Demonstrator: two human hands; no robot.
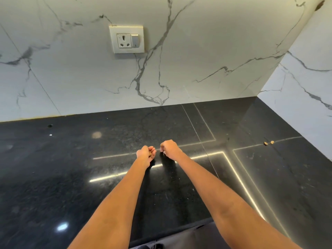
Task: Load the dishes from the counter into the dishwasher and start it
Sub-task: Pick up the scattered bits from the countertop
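Black polished desk [71, 177] mid-span: left hand [145, 154] cups small golden bits [150, 154]; right hand [169, 148] fingers pinch something tiny, light, easily dropped.

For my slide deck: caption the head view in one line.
Left hand cups small brown bits while the right hand pinches at the black counter; two more bits lie to the right.

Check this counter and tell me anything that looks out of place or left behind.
Two small brown scraps lie loose on the black counter at far right, near the side wall. The left hand cups similar brownish bits while the right hand pinches at the surface. No dishes are in view.
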